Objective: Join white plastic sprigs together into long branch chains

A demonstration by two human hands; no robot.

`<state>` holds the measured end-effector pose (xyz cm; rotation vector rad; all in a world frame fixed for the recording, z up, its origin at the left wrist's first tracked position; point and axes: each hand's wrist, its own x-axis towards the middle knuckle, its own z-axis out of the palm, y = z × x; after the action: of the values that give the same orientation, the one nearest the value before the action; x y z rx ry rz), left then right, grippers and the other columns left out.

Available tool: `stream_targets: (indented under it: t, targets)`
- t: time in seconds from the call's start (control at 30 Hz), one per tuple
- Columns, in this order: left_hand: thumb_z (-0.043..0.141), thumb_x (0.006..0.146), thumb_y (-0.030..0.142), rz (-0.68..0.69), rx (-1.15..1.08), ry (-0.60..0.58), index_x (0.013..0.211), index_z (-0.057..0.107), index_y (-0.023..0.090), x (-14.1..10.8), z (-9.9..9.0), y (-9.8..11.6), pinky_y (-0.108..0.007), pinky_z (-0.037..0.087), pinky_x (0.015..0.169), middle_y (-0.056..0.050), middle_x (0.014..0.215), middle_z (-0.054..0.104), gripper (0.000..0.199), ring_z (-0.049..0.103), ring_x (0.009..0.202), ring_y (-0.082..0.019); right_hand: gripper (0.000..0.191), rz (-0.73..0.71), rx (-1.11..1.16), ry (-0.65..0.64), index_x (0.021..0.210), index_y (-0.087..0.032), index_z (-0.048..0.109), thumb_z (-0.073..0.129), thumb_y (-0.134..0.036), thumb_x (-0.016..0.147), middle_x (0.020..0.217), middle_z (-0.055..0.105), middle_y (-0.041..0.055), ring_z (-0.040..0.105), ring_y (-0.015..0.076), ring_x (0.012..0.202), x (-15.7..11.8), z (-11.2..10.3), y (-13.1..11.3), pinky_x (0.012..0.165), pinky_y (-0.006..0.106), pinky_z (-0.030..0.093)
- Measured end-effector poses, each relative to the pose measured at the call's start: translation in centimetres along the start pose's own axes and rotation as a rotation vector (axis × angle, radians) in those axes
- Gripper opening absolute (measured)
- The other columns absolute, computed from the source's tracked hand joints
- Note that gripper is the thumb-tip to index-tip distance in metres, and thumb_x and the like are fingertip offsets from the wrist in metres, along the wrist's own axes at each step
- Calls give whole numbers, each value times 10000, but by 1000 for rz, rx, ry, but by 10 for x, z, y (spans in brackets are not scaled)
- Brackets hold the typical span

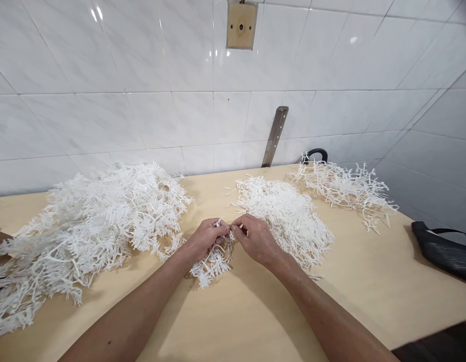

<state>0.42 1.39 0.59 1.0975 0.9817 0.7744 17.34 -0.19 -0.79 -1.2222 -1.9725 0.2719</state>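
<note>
My left hand (208,239) is closed on a branching white plastic sprue (212,266), whose twiggy clusters hang below the fingers. Close beside it, my right hand (253,236) pinches at the sprue's upper end, thumb and forefinger together. What exactly lies between those right fingertips is too small to make out. To the right of my hands spreads a heap of small loose white plastic pieces (289,213). A much larger pile of white branched sprues (115,216) covers the table on the left.
Bare branching white runners (342,188) lie at the back right of the wooden table (202,332). A black slipper-like object (444,251) rests near the right edge. Against the tiled wall leans a metal strip (275,137), with a black curved handle (317,155) nearby.
</note>
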Motion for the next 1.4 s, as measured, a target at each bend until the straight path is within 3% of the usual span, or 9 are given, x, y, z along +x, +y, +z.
stream_targets:
  t: [0.4, 0.53, 0.67, 0.77, 0.83, 0.97, 1.03, 1.23, 1.4]
  targets:
    - [754, 672, 380, 25, 44, -36, 660, 512, 175, -3, 4, -3, -208, 232, 438, 66, 525, 441, 317, 354, 442, -55, 131, 107, -135, -33, 790, -189, 535, 486, -128, 895, 796, 597, 46, 527, 166, 687, 0, 8, 6, 613, 279, 375]
    - [787, 655, 420, 28, -9, -39, 717, 543, 164, -3, 6, -8, -201, 239, 441, 43, 597, 519, 359, 382, 454, -48, 142, 275, -248, 137, 770, -192, 519, 458, -131, 882, 769, 587, 60, 521, 178, 658, 5, -8, 27, 616, 296, 379]
    - [818, 623, 444, 4, -103, -4, 737, 561, 159, -1, 3, -7, -209, 186, 408, 36, 619, 544, 400, 322, 418, -31, 72, 328, -224, 336, 840, -193, 558, 510, -240, 869, 759, 624, 47, 563, 191, 661, 7, -32, 42, 686, 333, 424]
    - [839, 593, 428, -5, -145, 4, 737, 568, 157, 0, 0, -5, -211, 176, 396, 25, 636, 561, 409, 335, 419, -34, 110, 306, -198, 388, 872, -180, 592, 503, -237, 842, 868, 667, 92, 592, 199, 673, 8, -37, 38, 698, 359, 458]
    - [834, 609, 421, -3, -144, 1, 713, 559, 162, 0, -1, -5, -210, 176, 394, 44, 564, 508, 392, 328, 409, -40, 159, 299, -74, 297, 921, -175, 624, 506, -244, 839, 906, 680, 101, 613, 190, 651, 7, -33, 29, 647, 341, 485]
    - [807, 662, 438, 8, -157, -34, 705, 553, 171, 1, -1, -9, -208, 207, 401, 82, 439, 390, 371, 319, 382, -55, 245, 416, 348, -104, 972, -188, 650, 558, -393, 872, 674, 639, 11, 563, 132, 445, 3, -16, 10, 440, 259, 465]
    - [804, 670, 454, 23, -165, -22, 726, 554, 172, 2, -1, -10, -205, 217, 403, 86, 436, 394, 381, 318, 377, -54, 274, 424, 477, -211, 956, -189, 655, 567, -436, 879, 603, 601, -19, 530, 115, 397, 1, -8, 5, 397, 240, 447]
    - [815, 667, 449, 124, -133, 90, 803, 536, 183, 2, 4, -12, -187, 215, 390, 82, 518, 478, 409, 318, 388, -40, 236, 466, 607, -215, 884, -182, 664, 628, -414, 860, 519, 538, -52, 493, 98, 389, -1, -3, 9, 379, 218, 420]
    - [773, 707, 463, 217, -38, 146, 817, 538, 179, 1, 9, -12, -178, 233, 414, 94, 501, 416, 384, 332, 412, -47, 268, 552, 768, -260, 854, -174, 647, 700, -430, 797, 524, 514, -66, 466, 90, 403, 0, -1, 7, 363, 217, 414]
